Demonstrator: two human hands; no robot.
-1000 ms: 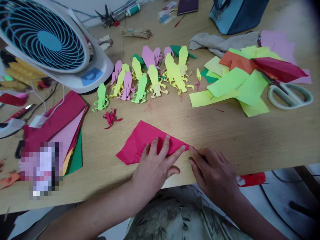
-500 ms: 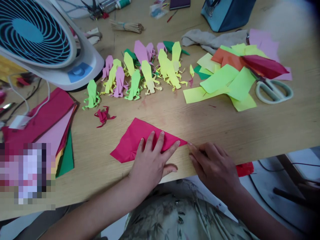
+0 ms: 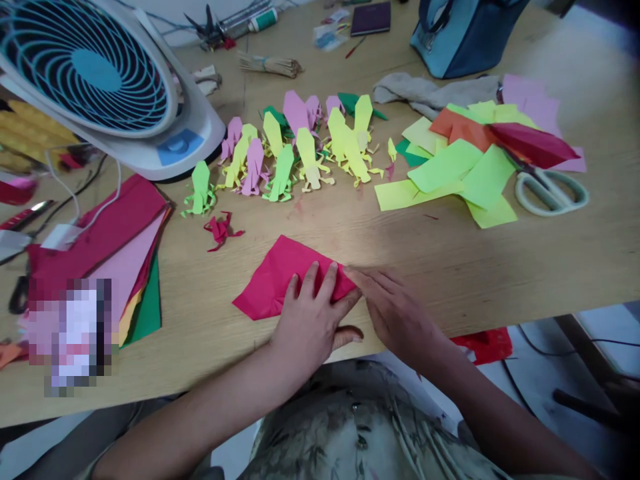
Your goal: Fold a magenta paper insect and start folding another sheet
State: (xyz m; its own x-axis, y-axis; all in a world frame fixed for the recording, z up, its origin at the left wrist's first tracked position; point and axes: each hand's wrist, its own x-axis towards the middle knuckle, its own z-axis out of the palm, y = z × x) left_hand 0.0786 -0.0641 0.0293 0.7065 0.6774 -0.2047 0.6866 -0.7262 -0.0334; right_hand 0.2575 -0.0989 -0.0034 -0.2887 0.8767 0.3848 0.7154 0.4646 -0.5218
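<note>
A folded piece of crimson paper (image 3: 270,283) lies flat on the table in front of me, creased, with one point toward the left. My left hand (image 3: 310,317) rests on it with the fingers spread, pressing it down. At the paper's right end, my right hand (image 3: 395,303) lies with its fingers stretched out over the tapered tip, which it hides. Just beyond the paper's left side sits a small red origami frog (image 3: 221,231). Behind stand several folded paper figures, among them a light green one (image 3: 201,189) and a pink one (image 3: 254,167).
A white fan (image 3: 185,143) stands at the back left, above a stack of coloured paper (image 3: 103,230) crossed by a white cable. To the right are green paper scraps (image 3: 445,170) and white-handled scissors (image 3: 553,193). A blue bag (image 3: 465,40) stands behind.
My right hand has shifted left from the paper's tip, and its bent fingers have straightened over that end. My left hand stays pressed on the paper. The whole view has shifted slightly.
</note>
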